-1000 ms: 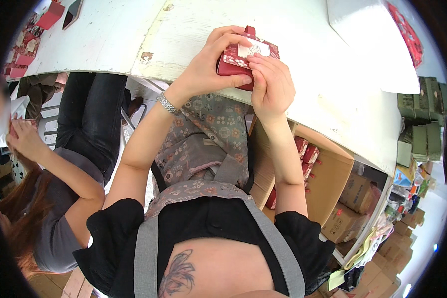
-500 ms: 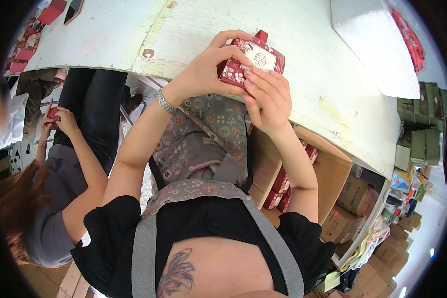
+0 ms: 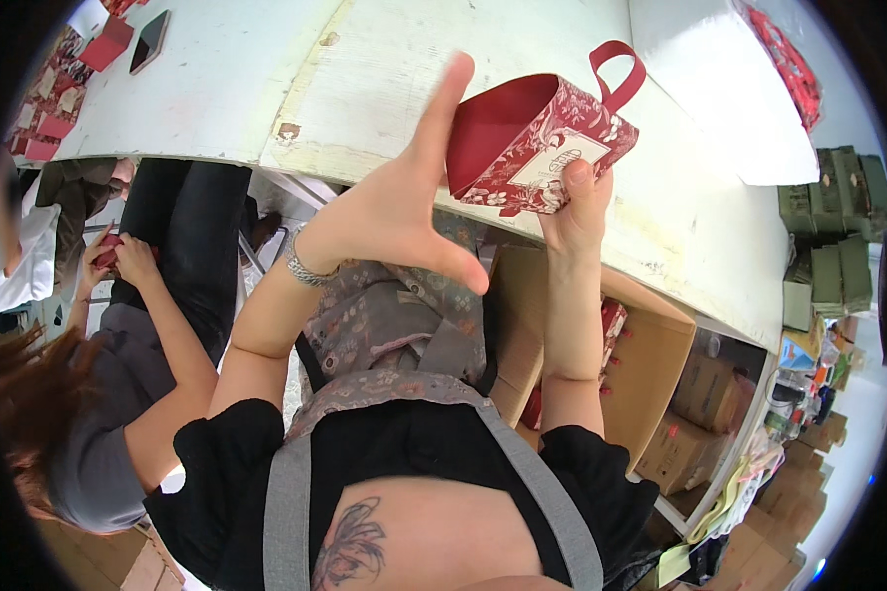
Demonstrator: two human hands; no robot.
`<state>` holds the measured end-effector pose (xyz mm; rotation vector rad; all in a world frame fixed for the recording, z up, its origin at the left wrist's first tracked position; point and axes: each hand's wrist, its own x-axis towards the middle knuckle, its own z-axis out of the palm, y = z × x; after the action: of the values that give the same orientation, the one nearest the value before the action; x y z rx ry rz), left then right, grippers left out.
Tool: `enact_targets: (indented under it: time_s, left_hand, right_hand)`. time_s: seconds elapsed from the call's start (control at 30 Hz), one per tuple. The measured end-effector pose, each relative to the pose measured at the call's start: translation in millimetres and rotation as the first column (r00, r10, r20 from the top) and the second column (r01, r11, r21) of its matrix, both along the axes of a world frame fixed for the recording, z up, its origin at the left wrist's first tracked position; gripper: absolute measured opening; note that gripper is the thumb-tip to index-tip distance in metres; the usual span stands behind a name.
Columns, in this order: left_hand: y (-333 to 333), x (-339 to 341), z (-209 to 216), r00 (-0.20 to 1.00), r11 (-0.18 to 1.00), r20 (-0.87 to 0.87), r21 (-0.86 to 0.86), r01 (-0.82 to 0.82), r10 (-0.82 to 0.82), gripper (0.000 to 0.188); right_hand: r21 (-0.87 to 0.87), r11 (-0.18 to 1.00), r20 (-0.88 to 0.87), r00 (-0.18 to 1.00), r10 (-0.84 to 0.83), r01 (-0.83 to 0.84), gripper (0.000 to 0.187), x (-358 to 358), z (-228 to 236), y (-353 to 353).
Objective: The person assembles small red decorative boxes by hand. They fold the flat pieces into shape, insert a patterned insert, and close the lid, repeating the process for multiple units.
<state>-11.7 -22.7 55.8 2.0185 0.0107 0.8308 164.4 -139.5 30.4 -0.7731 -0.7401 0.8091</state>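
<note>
A small red gift box [image 3: 547,163] with pale floral print, a cream label and a red ribbon loop [image 3: 621,77] is tilted above the table. My right hand [image 3: 579,212] grips its near right part, thumb across the label side. The box's left end gapes, and its plain red inside shows. Close to that open end, my left hand [image 3: 394,212] is spread wide, thumb and forefinger far apart, nothing held in it. Whether its forefinger touches the box's edge, I cannot tell.
A white worktable [image 3: 365,108] spans the front. Below it, an open carton [image 3: 650,345] holds more red boxes. A white block-like object [image 3: 719,89] stands right; a phone [image 3: 150,41] and red boxes lie far left. Beside me a co-worker's hands [image 3: 118,256] hold something red.
The box, earlier closed between both hands, has turned and now shows an open end and a raised ribbon loop. My left hand has let go and spread; my right hand keeps hold.
</note>
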Motion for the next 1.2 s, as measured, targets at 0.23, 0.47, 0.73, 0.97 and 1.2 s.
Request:
enact_targets:
  time_s: [0.23,0.47,0.73,0.97,1.2]
  left_hand:
    - [-29.5,12.2,7.4,0.961,0.924,0.007,-0.278,-0.264,0.277,0.07]
    - [-52.5,12.7,19.5,0.909,0.906,0.034,-0.106,-0.411,0.416,0.07]
    - [5.2,5.4,-8.0,0.986,0.672,0.136,-0.74,0.037,0.095,0.056]
    - [11.9,5.2,-45.1,0.962,0.39,0.274,-0.886,0.252,0.002,0.049]
    - [38.5,-13.5,-52.6,0.92,0.316,0.386,-0.866,0.389,-0.073,0.056]
  right_hand:
    - [0.062,0.998,0.019,0.999,0.028,-0.029,0.095,-11.4,-0.4,10.4]
    - [0.286,0.916,0.017,0.958,0.288,-0.281,0.086,-1.3,-20.0,23.0]
    - [0.022,0.986,0.287,0.944,-0.164,0.164,0.095,-37.9,0.5,19.2]
    - [-0.156,0.919,0.536,0.813,-0.229,0.361,0.088,-54.1,23.1,19.9]
    - [-0.203,0.938,0.494,0.857,-0.149,0.281,0.086,-43.6,35.8,11.2]
